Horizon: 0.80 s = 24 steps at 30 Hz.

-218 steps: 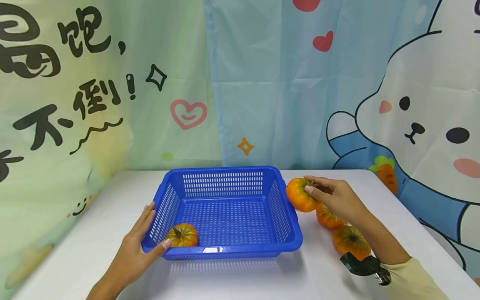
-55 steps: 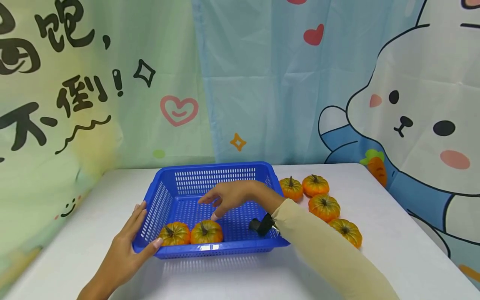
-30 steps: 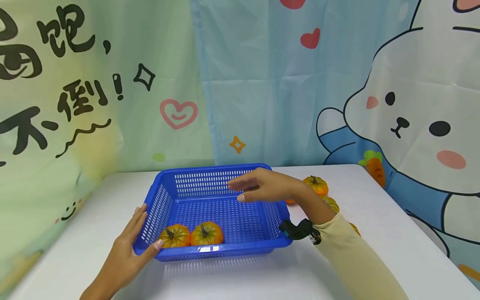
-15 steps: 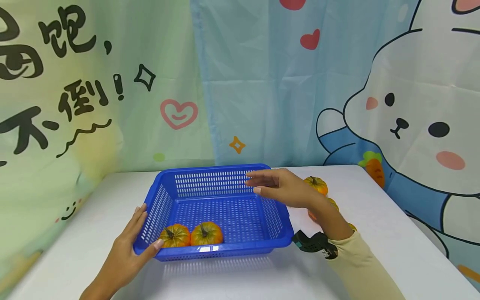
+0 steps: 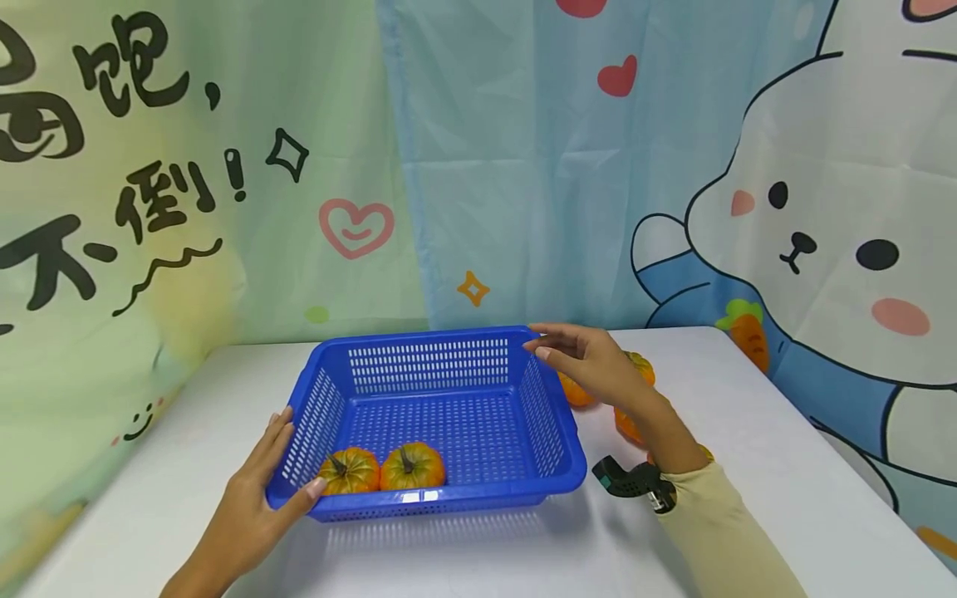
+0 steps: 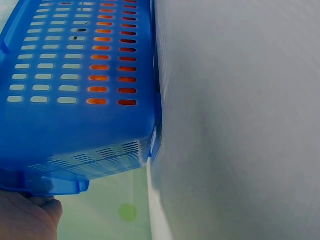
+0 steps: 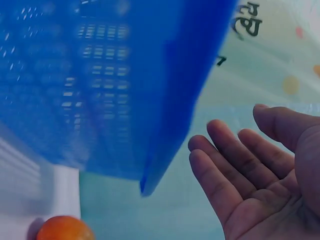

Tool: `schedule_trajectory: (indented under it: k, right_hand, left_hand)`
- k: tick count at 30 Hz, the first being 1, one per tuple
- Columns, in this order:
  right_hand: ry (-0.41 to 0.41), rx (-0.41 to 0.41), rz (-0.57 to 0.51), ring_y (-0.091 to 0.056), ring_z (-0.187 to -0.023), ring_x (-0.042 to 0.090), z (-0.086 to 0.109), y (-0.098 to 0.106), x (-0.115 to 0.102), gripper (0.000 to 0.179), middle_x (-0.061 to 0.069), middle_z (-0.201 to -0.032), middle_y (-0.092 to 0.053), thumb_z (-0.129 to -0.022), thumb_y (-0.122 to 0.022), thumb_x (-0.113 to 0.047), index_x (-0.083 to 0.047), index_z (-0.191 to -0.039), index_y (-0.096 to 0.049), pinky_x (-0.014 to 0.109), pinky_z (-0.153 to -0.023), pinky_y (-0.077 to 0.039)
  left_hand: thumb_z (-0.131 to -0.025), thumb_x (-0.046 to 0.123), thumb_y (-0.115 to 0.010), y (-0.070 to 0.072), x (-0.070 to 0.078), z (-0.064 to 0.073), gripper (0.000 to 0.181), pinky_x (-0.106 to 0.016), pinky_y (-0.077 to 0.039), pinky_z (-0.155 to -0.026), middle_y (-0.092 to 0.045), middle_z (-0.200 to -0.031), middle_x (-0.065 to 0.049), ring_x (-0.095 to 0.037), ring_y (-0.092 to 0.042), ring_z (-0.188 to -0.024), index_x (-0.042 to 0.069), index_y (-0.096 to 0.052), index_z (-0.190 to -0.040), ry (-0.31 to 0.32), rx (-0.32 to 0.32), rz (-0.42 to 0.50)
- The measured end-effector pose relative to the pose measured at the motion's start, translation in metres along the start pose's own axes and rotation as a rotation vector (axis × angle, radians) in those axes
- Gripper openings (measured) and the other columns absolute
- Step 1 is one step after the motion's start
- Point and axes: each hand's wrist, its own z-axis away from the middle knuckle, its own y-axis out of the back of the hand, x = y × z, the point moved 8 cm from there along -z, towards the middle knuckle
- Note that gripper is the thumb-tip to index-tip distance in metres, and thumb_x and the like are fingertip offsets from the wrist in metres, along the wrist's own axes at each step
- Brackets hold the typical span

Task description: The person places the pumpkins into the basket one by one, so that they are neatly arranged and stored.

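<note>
Two small orange-green pumpkins, one left (image 5: 351, 472) and one right (image 5: 414, 465), sit side by side in the near left part of a blue plastic basket (image 5: 478, 496). My left hand (image 5: 254, 498) holds the basket's near left corner, its thumb over the rim and its fingers along the outer wall. Above the far right corner, my right hand (image 5: 594, 364) hovers with loosely bent fingers and nothing in them. Beneath and behind it, several more pumpkins (image 5: 576, 392) are partly covered by the hand and forearm. The right wrist view shows this palm (image 7: 260, 200) bare beside the basket wall.
A white table (image 5: 449, 556) carries everything. Behind it hangs a printed curtain (image 5: 493, 208) with a cartoon rabbit and lettering. A black wrist device (image 5: 631, 480) sticks out from the right sleeve, close to the basket's right side.
A second pumpkin, held by my right hand in the oldest frame, now lies in the basket. That hand has since withdrawn rightward from inside the basket. My left hand stays at the corner.
</note>
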Motion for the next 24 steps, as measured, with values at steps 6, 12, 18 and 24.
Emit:
schedule_trajectory:
  k: [6,12,18,24]
  right_hand:
    - [-0.058,0.055,0.007,-0.061,-0.113,0.026,0.000,0.007,0.018,0.043,0.010,-0.121,-0.066,-0.100,-0.057,-0.024,-0.006,-0.138,-0.053,0.037,-0.093,-0.050]
    - [-0.087,0.121,0.036,-0.061,-0.113,0.028,-0.001,0.011,0.032,0.039,0.012,-0.122,-0.065,-0.100,-0.057,-0.023,-0.006,-0.134,-0.057,0.040,-0.093,-0.050]
    - [-0.141,0.167,0.032,-0.057,-0.119,0.031,-0.003,0.014,0.050,0.039,0.015,-0.124,-0.063,-0.100,-0.056,-0.025,-0.004,-0.133,-0.058,0.044,-0.097,-0.046]
    - [-0.185,0.220,0.056,-0.055,-0.122,0.032,-0.007,0.021,0.066,0.040,0.017,-0.129,-0.060,-0.101,-0.055,-0.024,-0.003,-0.134,-0.056,0.043,-0.099,-0.045]
  left_hand:
    - [-0.087,0.028,-0.072,0.000,-0.001,0.000,0.079,-0.048,-0.018,-0.114,-0.021,-0.160,-0.009,-0.031,-0.013,-0.146,-0.004,-0.033,-0.149,0.028,-0.019,0.007]
    - [-0.088,0.026,-0.071,-0.001,-0.004,0.001,0.079,-0.026,-0.014,-0.113,-0.021,-0.160,-0.009,-0.029,-0.012,-0.147,-0.005,-0.032,-0.148,0.019,-0.014,-0.003]
    - [-0.087,0.025,-0.072,-0.001,-0.004,0.002,0.078,-0.013,-0.010,-0.108,-0.022,-0.159,-0.009,-0.029,-0.013,-0.147,-0.006,-0.033,-0.147,0.006,-0.005,-0.004]
    - [-0.087,0.026,-0.072,0.001,-0.002,0.002,0.078,-0.020,-0.012,-0.112,-0.023,-0.159,-0.010,-0.029,-0.013,-0.147,-0.006,-0.034,-0.147,0.002,-0.001,0.007]
